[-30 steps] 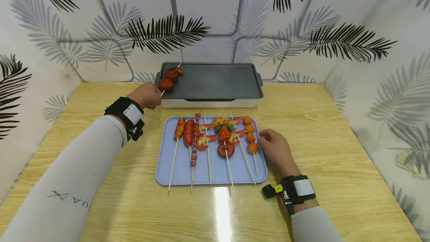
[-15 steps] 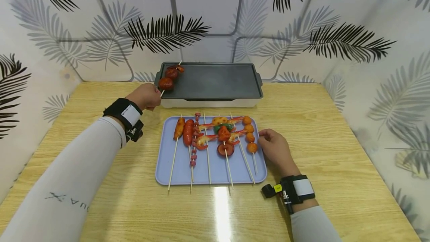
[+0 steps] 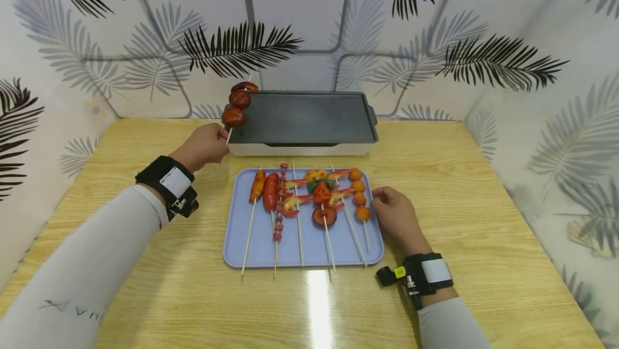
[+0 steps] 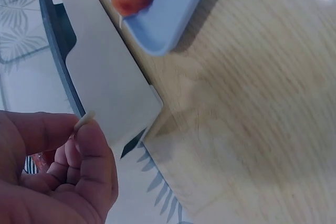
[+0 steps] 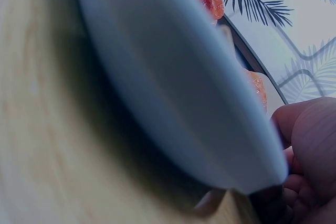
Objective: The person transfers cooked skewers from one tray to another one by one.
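My left hand (image 3: 207,143) pinches the lower end of a wooden skewer between thumb and forefinger, at the left end of the griddle (image 3: 300,118). Brown-red, round pieces that look like mushroom caps are threaded on this skewer (image 3: 233,117), which slants up over the griddle's left edge. In the left wrist view, the stick's end (image 4: 85,120) pokes out between the fingertips. On the right, my right hand (image 3: 395,213) grips the right rim of the lilac tray (image 3: 251,249). Part of its fingers is hidden by the tray in the right wrist view.
Several skewers lie on the tray, among them a sausage (image 3: 271,192), shrimp (image 3: 292,205) and orange balls (image 3: 362,213). Some sticks stick out past its front rim. A leaf-patterned wall covering (image 3: 416,69) stands right behind the griddle.
My left hand has shifted slightly left and lifted the mushroom skewer, whose pieces now sit further left and higher, its tip above the griddle's back edge. My right hand stays on the tray.
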### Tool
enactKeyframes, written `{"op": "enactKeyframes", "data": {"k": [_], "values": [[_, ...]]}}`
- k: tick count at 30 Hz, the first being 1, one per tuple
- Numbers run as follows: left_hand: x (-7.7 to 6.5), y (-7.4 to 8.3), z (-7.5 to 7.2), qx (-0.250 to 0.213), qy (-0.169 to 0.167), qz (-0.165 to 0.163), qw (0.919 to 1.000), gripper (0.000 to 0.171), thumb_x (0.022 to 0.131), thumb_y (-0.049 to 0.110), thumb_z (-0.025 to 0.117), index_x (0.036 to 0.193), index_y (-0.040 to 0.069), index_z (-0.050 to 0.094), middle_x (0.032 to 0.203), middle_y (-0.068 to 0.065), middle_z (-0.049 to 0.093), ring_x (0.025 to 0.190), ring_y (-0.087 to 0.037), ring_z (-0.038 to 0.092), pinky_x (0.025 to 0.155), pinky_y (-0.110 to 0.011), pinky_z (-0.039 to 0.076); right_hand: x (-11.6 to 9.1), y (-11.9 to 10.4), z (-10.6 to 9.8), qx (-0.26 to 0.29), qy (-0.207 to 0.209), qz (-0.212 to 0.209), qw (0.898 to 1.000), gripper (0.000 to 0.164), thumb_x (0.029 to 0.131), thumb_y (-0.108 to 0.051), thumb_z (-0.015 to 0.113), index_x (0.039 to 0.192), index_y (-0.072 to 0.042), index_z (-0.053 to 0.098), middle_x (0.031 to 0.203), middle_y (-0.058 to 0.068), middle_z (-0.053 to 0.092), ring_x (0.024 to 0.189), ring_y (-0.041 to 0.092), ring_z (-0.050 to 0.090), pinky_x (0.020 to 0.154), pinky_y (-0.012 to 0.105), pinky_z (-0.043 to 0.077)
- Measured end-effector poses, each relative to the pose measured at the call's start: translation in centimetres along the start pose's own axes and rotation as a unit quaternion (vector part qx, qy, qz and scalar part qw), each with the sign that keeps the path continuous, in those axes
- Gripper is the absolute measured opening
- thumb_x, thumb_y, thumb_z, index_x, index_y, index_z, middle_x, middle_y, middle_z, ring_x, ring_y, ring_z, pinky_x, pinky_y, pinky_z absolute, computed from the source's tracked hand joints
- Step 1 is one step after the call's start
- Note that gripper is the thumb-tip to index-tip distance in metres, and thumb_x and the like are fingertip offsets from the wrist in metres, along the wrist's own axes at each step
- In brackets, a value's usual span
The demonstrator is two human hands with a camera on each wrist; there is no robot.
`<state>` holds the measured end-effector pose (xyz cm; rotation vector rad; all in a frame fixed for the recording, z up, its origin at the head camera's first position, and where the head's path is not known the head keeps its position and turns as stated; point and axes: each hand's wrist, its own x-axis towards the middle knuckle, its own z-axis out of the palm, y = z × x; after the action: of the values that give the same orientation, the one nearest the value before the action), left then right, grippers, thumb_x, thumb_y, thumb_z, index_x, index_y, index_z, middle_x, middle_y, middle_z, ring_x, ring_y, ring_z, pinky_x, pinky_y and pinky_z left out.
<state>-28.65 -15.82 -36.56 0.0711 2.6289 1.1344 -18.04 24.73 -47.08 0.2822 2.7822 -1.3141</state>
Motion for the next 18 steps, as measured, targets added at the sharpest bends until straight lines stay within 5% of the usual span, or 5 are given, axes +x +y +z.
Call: {"op": "enactKeyframes", "data": {"k": [18], "values": [[-2.4,-1.0,2.0,-0.065,0.051,0.042,0.9957,0.035,0.090,0.000,0.055,0.123,-0.007,0.045,0.107,-0.016,0.045,0.075,-0.021,0.052,0.059,-0.022,0.046,-0.1,0.0,-0.1,0.000,0.000,-0.008,1.000,0.032,0.095,-0.019,0.053,0.121,-0.003,0.063,0.112,0.015,0.063,0.094,0.027,0.058,0.075,0.034,0.050]]}}
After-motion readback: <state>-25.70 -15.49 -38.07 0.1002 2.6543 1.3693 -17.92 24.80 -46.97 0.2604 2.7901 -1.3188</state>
